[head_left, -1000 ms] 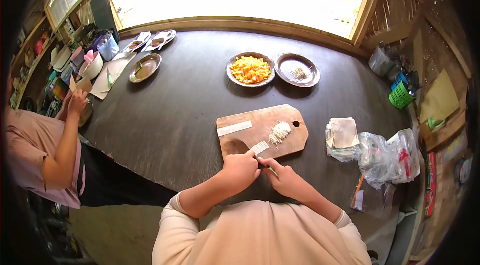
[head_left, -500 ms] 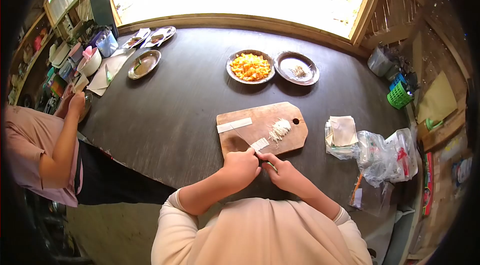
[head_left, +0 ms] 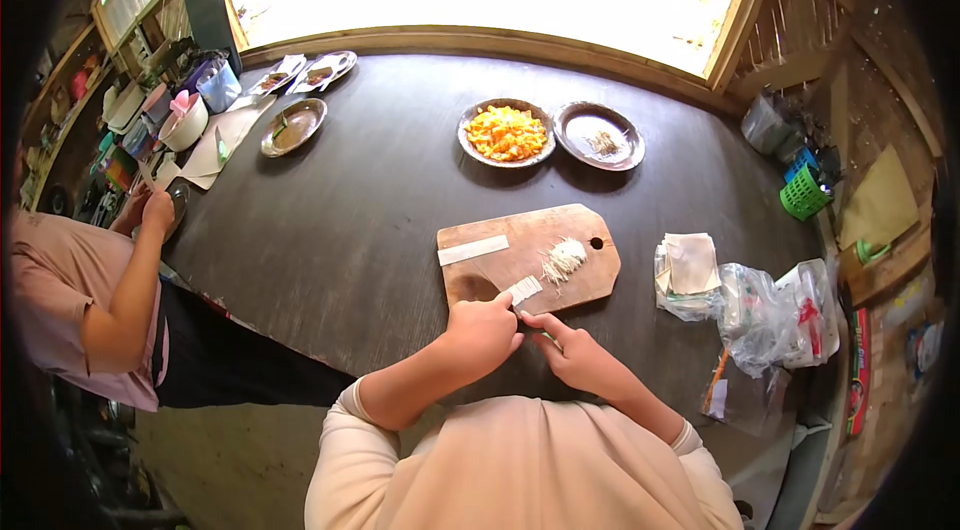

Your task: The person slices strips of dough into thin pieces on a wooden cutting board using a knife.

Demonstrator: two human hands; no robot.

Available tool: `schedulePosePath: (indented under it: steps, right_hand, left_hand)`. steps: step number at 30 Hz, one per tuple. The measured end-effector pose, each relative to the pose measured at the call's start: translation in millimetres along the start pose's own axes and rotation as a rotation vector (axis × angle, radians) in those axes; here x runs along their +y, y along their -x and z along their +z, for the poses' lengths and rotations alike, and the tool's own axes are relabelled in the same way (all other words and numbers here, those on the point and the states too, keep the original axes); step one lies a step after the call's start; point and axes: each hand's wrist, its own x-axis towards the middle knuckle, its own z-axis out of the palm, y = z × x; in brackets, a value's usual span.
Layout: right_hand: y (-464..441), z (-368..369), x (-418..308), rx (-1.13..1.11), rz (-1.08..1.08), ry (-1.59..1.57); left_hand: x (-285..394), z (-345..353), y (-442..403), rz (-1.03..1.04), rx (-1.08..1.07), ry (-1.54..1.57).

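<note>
Near the front edge of a wooden cutting board (head_left: 575, 292), my left hand (head_left: 482, 332) is closed, its fingertips holding down a stack of white strips (head_left: 524, 290). My right hand (head_left: 572, 355) is beside it, wrapped round a small knife with a green handle (head_left: 544, 338); its blade is mostly hidden by the fingers. A pile of thin white shreds (head_left: 565, 258) lies on the board towards its hole. One longer flat white strip (head_left: 473, 250) rests along the board's left side.
Behind the board stand a bowl of orange pieces (head_left: 506, 133) and a plate with some shreds (head_left: 612, 158). Plastic bags (head_left: 752, 315) and a stack of pale squares (head_left: 692, 263) lie at right. Another person (head_left: 85, 305) works at left, near a small dish (head_left: 293, 127).
My right hand has shifted slightly to the right, and the thin blade seen slanting over the board before no longer shows. My left hand stays on the strips. The view has shifted a little.
</note>
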Motion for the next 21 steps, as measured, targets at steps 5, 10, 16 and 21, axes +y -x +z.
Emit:
schedulePosePath:
  steps: [5,10,16,21]
  right_hand:
    - [-3.9,-5.0,-14.1,-0.076,0.185,0.000]
    - [-1.4,-4.3,3.7,-0.053,0.072,-0.065]
    - [-2.7,-2.7,-6.2,-0.072,0.169,-0.001]
    - [-4.0,-11.1,-11.5,-0.128,0.282,-0.095]
  left_hand:
    - [0.5,0.7,-1.3,-0.024,0.000,-0.004]
    - [-0.2,-5.1,-0.4,-0.035,-0.027,-0.001]
    - [-3.1,-5.8,-0.8,-0.020,-0.012,0.019]
    - [-16.5,-3.8,-5.5,-0.014,0.016,0.081]
